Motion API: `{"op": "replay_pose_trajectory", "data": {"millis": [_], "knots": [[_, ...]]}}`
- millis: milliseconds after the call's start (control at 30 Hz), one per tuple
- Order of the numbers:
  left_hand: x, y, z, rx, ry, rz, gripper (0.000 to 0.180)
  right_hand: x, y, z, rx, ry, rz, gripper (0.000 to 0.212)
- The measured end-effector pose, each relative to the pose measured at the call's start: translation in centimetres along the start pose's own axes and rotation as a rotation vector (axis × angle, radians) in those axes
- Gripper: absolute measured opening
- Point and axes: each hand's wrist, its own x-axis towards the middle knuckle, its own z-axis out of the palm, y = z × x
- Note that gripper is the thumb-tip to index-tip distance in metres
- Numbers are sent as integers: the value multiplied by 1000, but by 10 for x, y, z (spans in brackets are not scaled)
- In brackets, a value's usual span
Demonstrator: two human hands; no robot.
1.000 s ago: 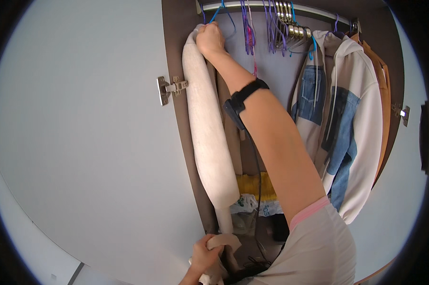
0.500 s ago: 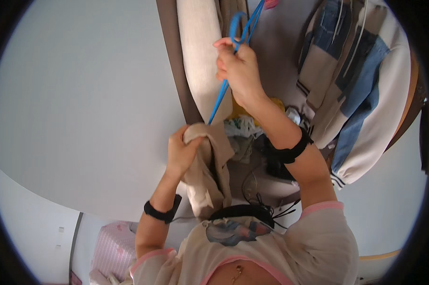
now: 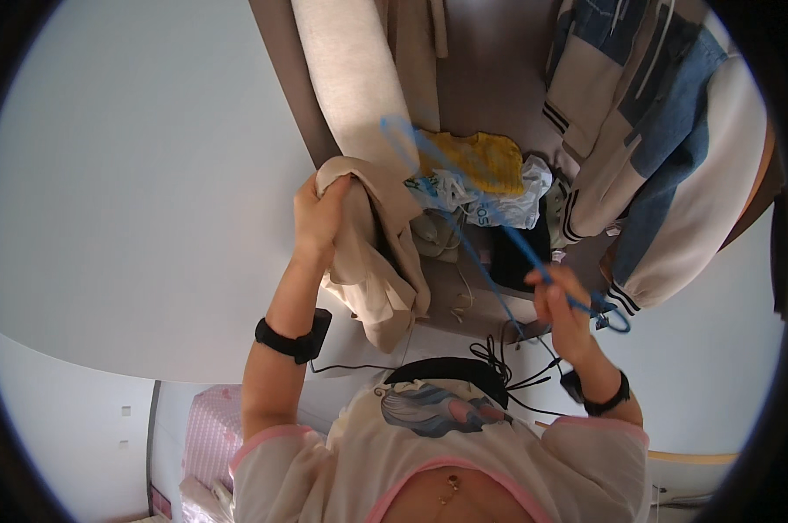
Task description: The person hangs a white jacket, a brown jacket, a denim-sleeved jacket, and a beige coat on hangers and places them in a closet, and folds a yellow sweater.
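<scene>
My left hand [image 3: 318, 213] is closed on the bunched edge of a beige coat [image 3: 368, 261]. The garment hangs down from my fist in loose folds, its far part running up along the cabinet's left side. Off to the right, my right hand [image 3: 561, 305] grips a blue clothes hanger [image 3: 520, 240], smeared by motion. One end of the hanger reaches up in front of the pale fabric, and its hook end lies beside my right wrist. The hanger and the coat in my left hand look apart.
An open wardrobe [image 3: 490, 78] stands ahead. Patchwork jackets in denim and cream [image 3: 664, 157] hang at its right. Inside lie a yellow cloth [image 3: 481, 161] and white plastic bags [image 3: 520, 200]. Black cables [image 3: 499, 357] dangle near my waist. A grey-white door panel [image 3: 150, 192] spans the left.
The blue hanger has left the coat's top edge. My right hand has swung down and right with it. My left hand, still holding the coat, has risen slightly.
</scene>
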Motion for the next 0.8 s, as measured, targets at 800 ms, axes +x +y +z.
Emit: {"op": "replay_pose_trajectory", "data": {"millis": [800], "knots": [[-47,29,53,844,-190,650,31,88,7,6,949,380,483,20]]}}
